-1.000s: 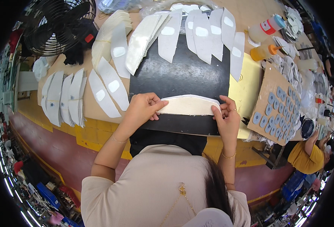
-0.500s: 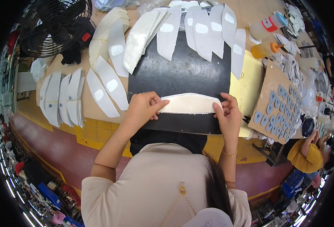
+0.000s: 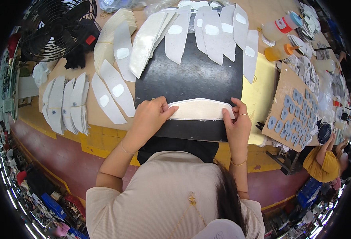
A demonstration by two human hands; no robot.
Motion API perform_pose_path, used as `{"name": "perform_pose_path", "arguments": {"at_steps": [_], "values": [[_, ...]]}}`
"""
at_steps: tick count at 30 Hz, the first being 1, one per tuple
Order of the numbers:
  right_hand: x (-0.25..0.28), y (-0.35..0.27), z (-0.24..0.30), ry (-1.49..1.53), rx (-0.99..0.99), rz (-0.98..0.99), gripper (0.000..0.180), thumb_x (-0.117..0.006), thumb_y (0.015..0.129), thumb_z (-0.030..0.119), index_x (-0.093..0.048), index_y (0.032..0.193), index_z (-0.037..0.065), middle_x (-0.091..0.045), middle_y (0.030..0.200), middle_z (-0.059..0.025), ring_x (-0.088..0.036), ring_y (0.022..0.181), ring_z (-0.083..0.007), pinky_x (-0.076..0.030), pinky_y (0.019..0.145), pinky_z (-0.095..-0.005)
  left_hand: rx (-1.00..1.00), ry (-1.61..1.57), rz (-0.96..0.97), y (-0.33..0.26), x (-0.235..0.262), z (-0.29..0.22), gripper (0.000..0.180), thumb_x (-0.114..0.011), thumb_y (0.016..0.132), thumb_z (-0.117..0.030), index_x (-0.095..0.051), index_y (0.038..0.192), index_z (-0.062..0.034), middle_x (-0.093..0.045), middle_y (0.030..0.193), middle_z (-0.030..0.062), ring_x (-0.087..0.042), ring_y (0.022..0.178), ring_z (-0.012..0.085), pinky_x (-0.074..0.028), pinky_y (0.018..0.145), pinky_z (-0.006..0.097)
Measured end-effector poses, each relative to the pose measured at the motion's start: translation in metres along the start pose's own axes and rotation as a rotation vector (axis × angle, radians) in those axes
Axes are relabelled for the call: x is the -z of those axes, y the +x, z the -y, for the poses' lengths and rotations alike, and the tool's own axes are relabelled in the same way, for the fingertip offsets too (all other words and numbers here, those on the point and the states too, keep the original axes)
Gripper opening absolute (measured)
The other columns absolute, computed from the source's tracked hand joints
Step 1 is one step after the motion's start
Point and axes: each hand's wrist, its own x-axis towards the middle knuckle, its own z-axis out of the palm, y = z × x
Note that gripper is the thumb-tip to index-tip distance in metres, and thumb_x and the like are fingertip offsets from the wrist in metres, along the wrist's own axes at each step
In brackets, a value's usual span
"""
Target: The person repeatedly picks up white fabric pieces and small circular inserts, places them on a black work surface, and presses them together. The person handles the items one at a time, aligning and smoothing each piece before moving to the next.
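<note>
A cream, curved strip-shaped panel (image 3: 201, 109) with a pale edge lies across the near part of a black board (image 3: 187, 85). My left hand (image 3: 153, 113) pinches its left end, thumb on top. At the other end, the thumb and fingers of my right hand (image 3: 236, 117) grip the panel. Several grey curved panels with white oval patches (image 3: 212, 30) rest along the board's far edge. Beside them leans a stack of glossy cream panels (image 3: 149, 42). Two more grey panels (image 3: 117, 89) lie left of the board.
Bundled grey panels (image 3: 56, 105) stand at the left, below a black fan (image 3: 56, 30). To the right, a cardboard sheet (image 3: 277, 115) carries several small grey-blue pieces. Behind it are an orange glue bottle (image 3: 277, 53) and a clear bottle (image 3: 279, 28). Another person in yellow (image 3: 320, 165) sits at far right.
My right hand has shifted very slightly left along its end of the panel. Both hands keep their hold, and the panel stays in nearly the same place.
</note>
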Motion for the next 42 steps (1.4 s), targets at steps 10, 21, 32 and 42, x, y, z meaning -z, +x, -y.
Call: {"name": "perform_pose_path", "arguments": {"at_steps": [10, 21, 32, 42], "values": [[-0.024, -0.009, 0.028, -0.352, 0.598, 0.266, 0.066, -0.067, 0.086, 0.024, -0.043, 0.146, 0.012, -0.038, 0.155, -0.0079, -0.031, 0.144, -0.0298, -0.022, 0.117, -0.0501, -0.625, 0.205, -0.118, -0.018, -0.045, -0.011, 0.065, -0.063, 0.087, -0.011, -0.037, 0.145, 0.0017, -0.035, 0.152, 0.0230, -0.034, 0.141, 0.0387, -0.030, 0.114, 0.048], [0.008, -0.015, -0.020, -0.537, 0.357, 0.274, 0.083, -0.063, 0.087, 0.051, -0.033, 0.152, 0.011, -0.028, 0.160, -0.0096, -0.023, 0.148, -0.0290, -0.012, 0.119, -0.0534, -0.551, 0.400, -0.029, -0.021, -0.047, -0.009, 0.069, -0.065, 0.089, -0.034, -0.041, 0.145, -0.0014, -0.037, 0.152, 0.0173, -0.035, 0.141, 0.0317, -0.029, 0.115, 0.045], [-0.015, -0.017, 0.027, -0.459, 0.584, 0.269, 0.079, -0.057, 0.087, 0.058, -0.039, 0.151, 0.015, -0.029, 0.159, -0.0116, -0.019, 0.148, -0.0367, -0.008, 0.117, -0.0602, -0.322, 0.577, -0.251, -0.028, -0.036, 0.014, 0.072, -0.060, 0.091, -0.049, -0.046, 0.141, 0.0003, -0.037, 0.151, 0.0184, -0.030, 0.141, 0.0396, -0.024, 0.113, 0.057], [-0.031, -0.015, 0.030, -0.469, 0.627, 0.282, 0.076, -0.056, 0.088, 0.058, -0.040, 0.149, 0.015, -0.032, 0.158, -0.0089, -0.027, 0.146, -0.0323, -0.011, 0.115, -0.0645, -0.319, 0.242, -0.352, -0.034, -0.021, 0.002, 0.059, -0.073, 0.084, -0.032, -0.054, 0.131, 0.0004, -0.053, 0.117, 0.0186, -0.049, 0.108, 0.0373, -0.038, 0.095, 0.047]]}}
